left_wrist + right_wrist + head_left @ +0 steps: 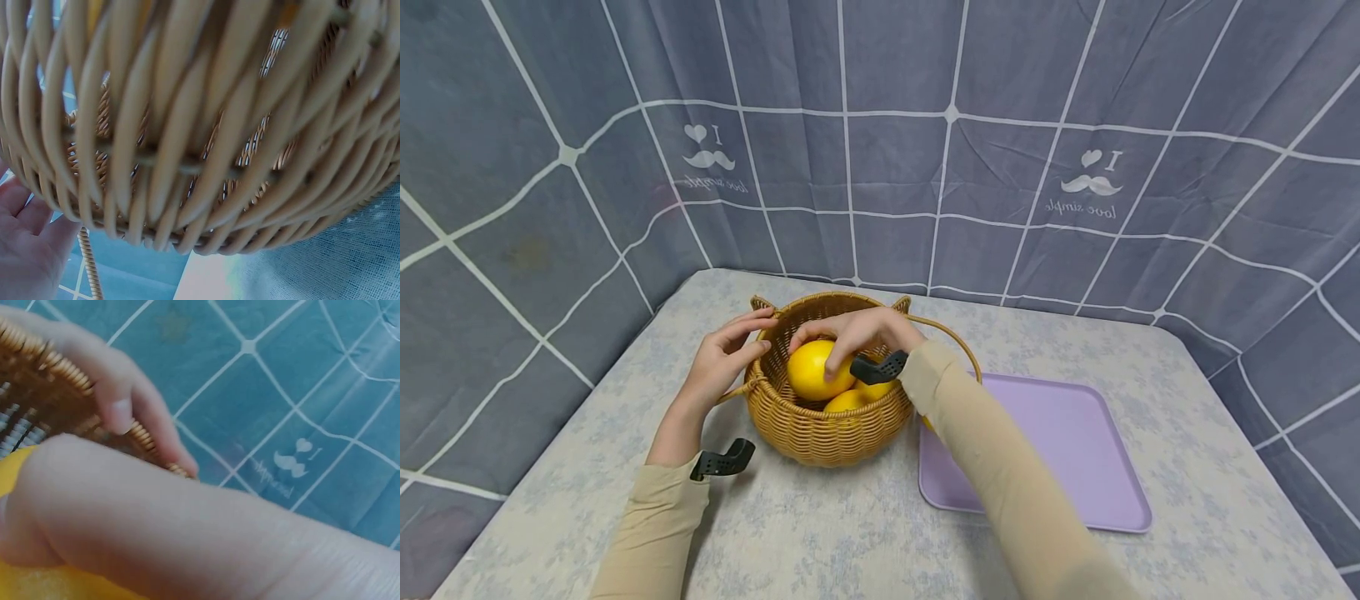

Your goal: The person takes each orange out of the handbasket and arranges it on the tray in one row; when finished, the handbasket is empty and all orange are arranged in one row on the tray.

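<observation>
A round wicker basket (827, 437) with two small ear-like points on its rim holds several yellow lemons. My right hand (868, 329) reaches in from above and grips the uppermost lemon (811, 372), thumb on the near side and fingers on the far side. Under it lies another lemon (846, 403), partly covered by the hand and rim. At the basket's left side, my left hand (724, 362) holds the rim, its thumb over the edge and its fingers along the outside. The left wrist view is mostly filled by the basket's woven wall (187, 125).
To the right of the basket lies a flat purple tray (1093, 450), partly covered by my right forearm. The basket's thin handle (958, 337) leans out on the right. A patterned cloth covers the table (797, 533), and a grey-blue checked curtain (895, 158) hangs behind.
</observation>
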### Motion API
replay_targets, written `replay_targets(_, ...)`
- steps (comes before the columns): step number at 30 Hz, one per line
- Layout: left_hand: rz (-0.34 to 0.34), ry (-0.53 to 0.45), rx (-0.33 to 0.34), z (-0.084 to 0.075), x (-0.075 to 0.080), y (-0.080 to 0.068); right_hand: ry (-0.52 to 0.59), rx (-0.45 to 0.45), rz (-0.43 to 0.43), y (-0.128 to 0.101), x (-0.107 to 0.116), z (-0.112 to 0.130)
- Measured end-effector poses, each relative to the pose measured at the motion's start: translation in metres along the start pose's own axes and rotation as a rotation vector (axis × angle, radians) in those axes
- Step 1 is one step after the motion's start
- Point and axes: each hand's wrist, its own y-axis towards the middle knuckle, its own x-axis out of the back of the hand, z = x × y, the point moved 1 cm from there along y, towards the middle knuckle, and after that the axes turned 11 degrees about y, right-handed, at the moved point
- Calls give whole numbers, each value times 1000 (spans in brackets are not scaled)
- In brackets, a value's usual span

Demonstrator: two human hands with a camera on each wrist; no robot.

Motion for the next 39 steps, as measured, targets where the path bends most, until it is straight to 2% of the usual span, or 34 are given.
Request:
replay_targets(7, 4, 10, 9, -1, -1, -1, 68, 113, 31, -7, 1, 0)
replay_targets(16, 1, 14, 10, 0, -1, -3, 232, 260, -100, -26, 3, 2)
replay_targets(23, 0, 14, -6, 1, -2, -2, 278, 348, -294, -60, -1, 4)
replay_targets(30, 3, 12, -17, 0, -2, -3, 440, 442, -480, -107, -13, 0)
replay_targets(34, 9, 4, -13, 0, -1, -3, 439, 478, -587, -136, -25, -3)
replay_targets(39, 5, 15, -9, -1, 0, -2, 390, 471, -749, -168, -41, -15)
